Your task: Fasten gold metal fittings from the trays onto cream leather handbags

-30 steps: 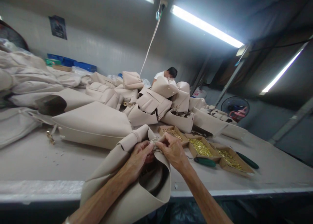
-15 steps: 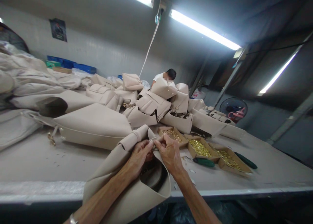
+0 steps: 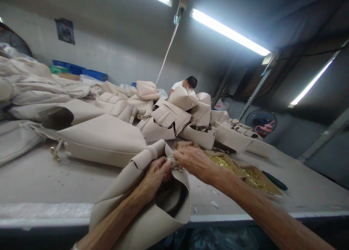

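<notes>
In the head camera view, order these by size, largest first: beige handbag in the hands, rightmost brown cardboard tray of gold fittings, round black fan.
Largest: beige handbag.
Then, unranked: rightmost brown cardboard tray and round black fan look alike; the right forearm hides part of the tray.

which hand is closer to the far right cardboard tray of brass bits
Right. The right hand sits left of the cardboard tray, its forearm in front; the left hand is farther left, on the beige bag.

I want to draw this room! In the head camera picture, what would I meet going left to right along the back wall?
Dark rectangular poster → bright blue plastic crates → person in a white T-shirt → round dark electric fan
</notes>
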`<state>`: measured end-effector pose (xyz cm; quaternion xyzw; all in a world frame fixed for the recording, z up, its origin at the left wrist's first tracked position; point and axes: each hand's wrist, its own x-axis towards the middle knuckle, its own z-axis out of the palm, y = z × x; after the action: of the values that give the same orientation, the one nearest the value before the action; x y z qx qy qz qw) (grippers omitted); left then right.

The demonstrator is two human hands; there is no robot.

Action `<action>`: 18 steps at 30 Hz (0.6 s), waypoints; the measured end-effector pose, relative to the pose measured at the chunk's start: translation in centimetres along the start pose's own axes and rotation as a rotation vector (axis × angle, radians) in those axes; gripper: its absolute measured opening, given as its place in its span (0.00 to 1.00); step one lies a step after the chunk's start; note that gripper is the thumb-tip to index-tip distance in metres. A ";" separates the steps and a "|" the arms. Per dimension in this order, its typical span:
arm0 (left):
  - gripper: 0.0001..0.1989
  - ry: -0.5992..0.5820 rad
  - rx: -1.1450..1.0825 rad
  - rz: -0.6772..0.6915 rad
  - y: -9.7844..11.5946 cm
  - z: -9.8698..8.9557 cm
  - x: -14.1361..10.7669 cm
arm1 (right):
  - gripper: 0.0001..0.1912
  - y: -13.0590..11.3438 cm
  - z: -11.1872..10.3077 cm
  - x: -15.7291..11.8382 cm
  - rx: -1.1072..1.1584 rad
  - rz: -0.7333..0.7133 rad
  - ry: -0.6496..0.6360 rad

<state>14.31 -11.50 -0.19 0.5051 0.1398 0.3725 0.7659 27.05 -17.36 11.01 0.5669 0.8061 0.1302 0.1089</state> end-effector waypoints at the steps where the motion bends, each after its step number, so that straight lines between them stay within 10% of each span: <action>1: 0.24 0.001 0.007 0.001 0.1 0.0 0.0 | 0.05 0.1 -0.2 0.2 -0.030 -0.039 -0.012; 10: 0.22 0.042 0.083 0.057 0.3 0.3 -0.5 | 0.11 -1.5 -1.0 1.3 0.022 0.248 -0.132; 18: 0.25 0.045 0.090 0.051 1.4 0.7 -0.8 | 0.09 -0.8 -1.3 1.3 0.002 0.166 -0.191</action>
<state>13.58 -12.26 1.25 0.5341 0.1606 0.3962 0.7293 25.51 -16.50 11.98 0.6416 0.7425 0.0834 0.1736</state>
